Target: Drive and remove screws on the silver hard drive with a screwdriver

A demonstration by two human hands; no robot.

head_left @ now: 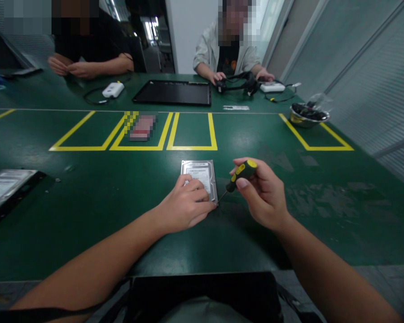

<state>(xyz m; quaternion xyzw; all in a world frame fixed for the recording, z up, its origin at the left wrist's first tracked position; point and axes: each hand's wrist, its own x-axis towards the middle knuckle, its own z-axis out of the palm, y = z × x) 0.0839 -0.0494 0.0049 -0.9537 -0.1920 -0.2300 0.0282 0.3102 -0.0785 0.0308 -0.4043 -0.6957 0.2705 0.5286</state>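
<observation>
A silver hard drive (207, 171) with a white label lies flat on the green table (87, 215), in front of me. My left hand (187, 204) rests over its lower left part, fingers wrapped on it and covering much of the label. In my right hand (264, 193) is a screwdriver (244, 173) with a green and yellow handle, held between thumb and fingers. Its shaft slants down to the left, and the tip is at the drive's lower right corner, close to my left fingertips. Whether the tip sits in a screw is too small to tell.
Another drive (6, 186) on a black part lies at the far left, small bits beside it. Yellow tape boxes (191, 148) cross the table. Beyond are a black panel (175, 93), a bowl of dark items (308, 119) and two people, one handling a black headset (237, 84).
</observation>
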